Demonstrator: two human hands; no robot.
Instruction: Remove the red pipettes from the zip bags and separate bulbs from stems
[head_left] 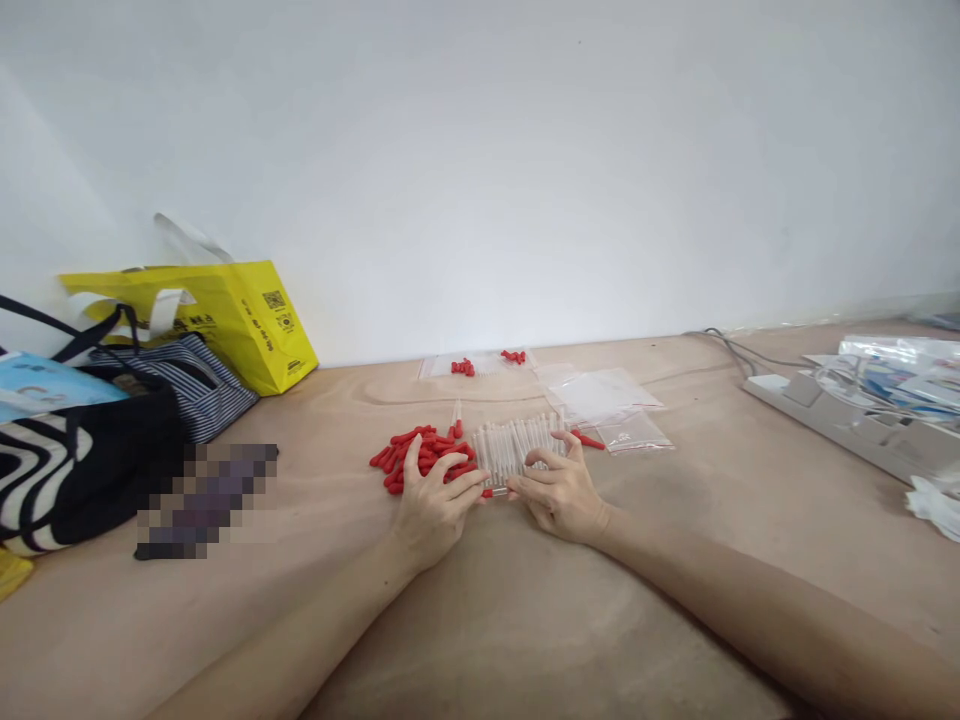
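My left hand (435, 505) is closed in a pinch on a small red rubber bulb (487, 493), whose tip shows past the fingers. Facing it, my right hand (559, 492) pinches a thin clear dropper tube (500, 492). Bulb and tube lie in one line and seem to meet; the exact joint is too small to make out. Beside my left hand is a heap of red rubber bulbs (431, 447). Behind both hands, a row of clear tubes (514, 445) lies side by side. A red-ended dropper (457, 420) stands out at the heap's far side.
Clear zip bags (607, 397) lie behind on the right; another bag (442, 367) at the wall has red bulbs on it. Further right is a white power strip (825, 420) with cables. A yellow bag (247, 320), a striped pouch (206, 385) and a black bag (142, 440) stand left.
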